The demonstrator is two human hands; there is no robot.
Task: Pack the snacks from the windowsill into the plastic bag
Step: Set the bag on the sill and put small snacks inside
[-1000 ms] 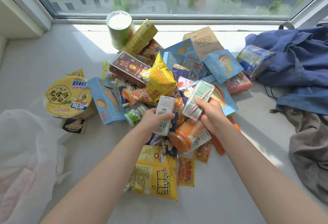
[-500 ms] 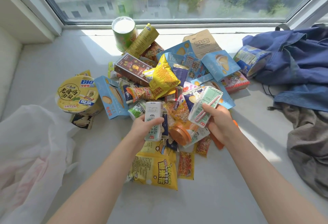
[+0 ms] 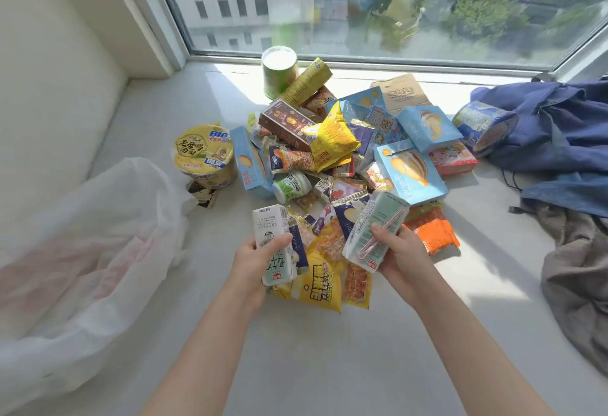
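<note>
On the smooth, sunlit windowsill (image 3: 329,366), your left hand (image 3: 253,261) grips a boxy white carton (image 3: 271,234), your right hand (image 3: 401,254) a mint-green carton (image 3: 375,228).

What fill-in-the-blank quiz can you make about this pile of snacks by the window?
1. The plastic bag lies on the person's ____ side.
2. The left hand grips the white carton and the right hand grips the green carton: ____ cartons in all.
3. A pink ____ is stuck on the green carton.
4. The noodle cup has a ____ lid.
Missing words: left; two; straw; yellow.
</note>
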